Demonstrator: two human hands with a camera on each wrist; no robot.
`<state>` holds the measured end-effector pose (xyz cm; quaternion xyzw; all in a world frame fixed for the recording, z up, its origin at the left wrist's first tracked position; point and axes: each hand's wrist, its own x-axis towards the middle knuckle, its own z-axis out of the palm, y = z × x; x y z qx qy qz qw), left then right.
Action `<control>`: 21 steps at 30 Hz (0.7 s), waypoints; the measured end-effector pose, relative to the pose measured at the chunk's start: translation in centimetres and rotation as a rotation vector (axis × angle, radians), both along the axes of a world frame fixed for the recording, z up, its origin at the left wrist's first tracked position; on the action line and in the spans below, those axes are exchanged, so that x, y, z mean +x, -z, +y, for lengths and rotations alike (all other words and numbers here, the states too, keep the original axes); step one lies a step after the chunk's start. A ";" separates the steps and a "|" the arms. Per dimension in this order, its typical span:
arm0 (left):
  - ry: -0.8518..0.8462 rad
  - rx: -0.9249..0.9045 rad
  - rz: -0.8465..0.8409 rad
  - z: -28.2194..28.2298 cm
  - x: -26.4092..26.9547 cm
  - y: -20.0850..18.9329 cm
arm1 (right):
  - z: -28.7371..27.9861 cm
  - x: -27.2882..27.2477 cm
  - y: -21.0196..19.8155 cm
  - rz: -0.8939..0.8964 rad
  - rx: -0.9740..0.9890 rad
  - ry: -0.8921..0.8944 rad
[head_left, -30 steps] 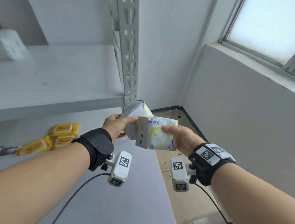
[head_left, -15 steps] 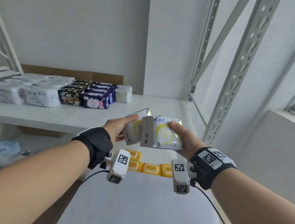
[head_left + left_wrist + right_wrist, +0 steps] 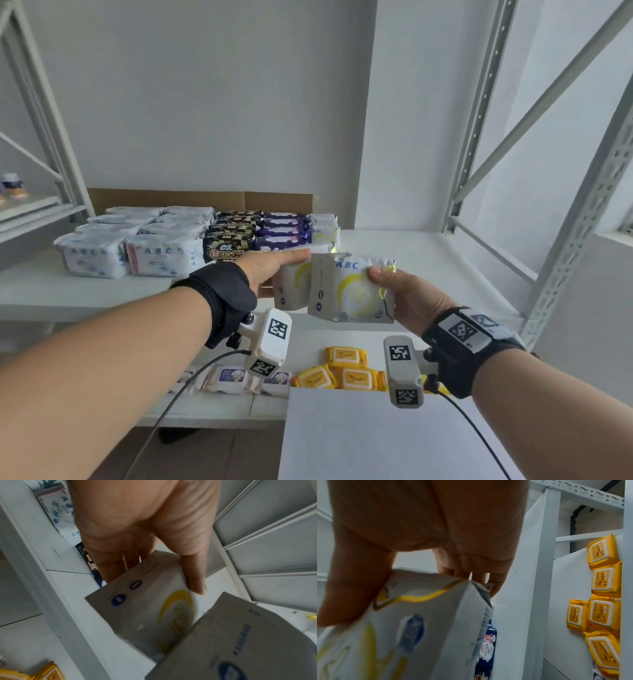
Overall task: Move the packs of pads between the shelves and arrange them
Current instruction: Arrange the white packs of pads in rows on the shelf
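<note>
Two packs in the head view, one per hand: left hand (image 3: 270, 270) pinches the rear pack (image 3: 291, 287), right hand (image 3: 407, 301) grips the front pack (image 3: 349, 291) by its edge, both above the shelf (image 3: 411, 246) beside the stacked rows (image 3: 191, 240). Left wrist: I see a thumb-and-finger pinch on slick wrap, likely to slip. Right wrist: edge-only grip; I expect sag on landing, nudging the end row.

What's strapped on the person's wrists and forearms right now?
Bare forearms, no sleeves. Each wrist wears a black fabric wrist strap, the right one bearing white square-code tags. A white boxy wrist camera with black square codes hangs under each, trailing a thin black cable.
</note>
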<state>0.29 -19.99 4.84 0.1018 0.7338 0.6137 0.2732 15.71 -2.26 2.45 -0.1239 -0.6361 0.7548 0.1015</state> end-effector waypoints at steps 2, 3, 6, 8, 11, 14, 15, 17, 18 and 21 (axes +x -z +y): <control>0.008 -0.024 0.028 0.0 -1.0 -0.3 | -0.3 -0.6 -0.2 -0.008 0.052 0.042; 0.010 -0.032 0.043 0.1 -1.5 -0.4 | -0.3 -0.9 -0.4 -0.010 0.070 0.054; 0.013 -0.041 0.074 0.5 -3.0 -0.8 | 0.3 -2.0 -0.9 -0.015 0.113 0.059; 0.009 -0.042 0.087 1.0 -4.1 -1.0 | 1.0 -2.9 -1.5 -0.024 0.155 0.043; 0.007 -0.059 0.150 1.8 -6.3 -1.2 | 2.2 -4.4 -2.0 -0.036 0.192 0.026; 0.034 -0.036 0.178 2.7 -8.9 -1.4 | 3.0 -6.1 -2.3 -0.061 0.190 -0.003; 0.046 -0.026 0.186 3.0 -9.9 -1.5 | 3.2 -6.8 -2.4 -0.072 0.195 -0.005; 0.075 -0.004 0.206 3.9 -12.3 -1.6 | 3.5 -8.5 -2.4 -0.080 0.208 0.022; 0.099 0.011 0.210 4.3 -13.5 -1.7 | 3.6 -9.6 -2.3 -0.077 0.210 0.059; 0.212 0.051 0.216 6.1 -17.4 -1.9 | 4.1 -12.8 -1.5 -0.072 0.195 0.219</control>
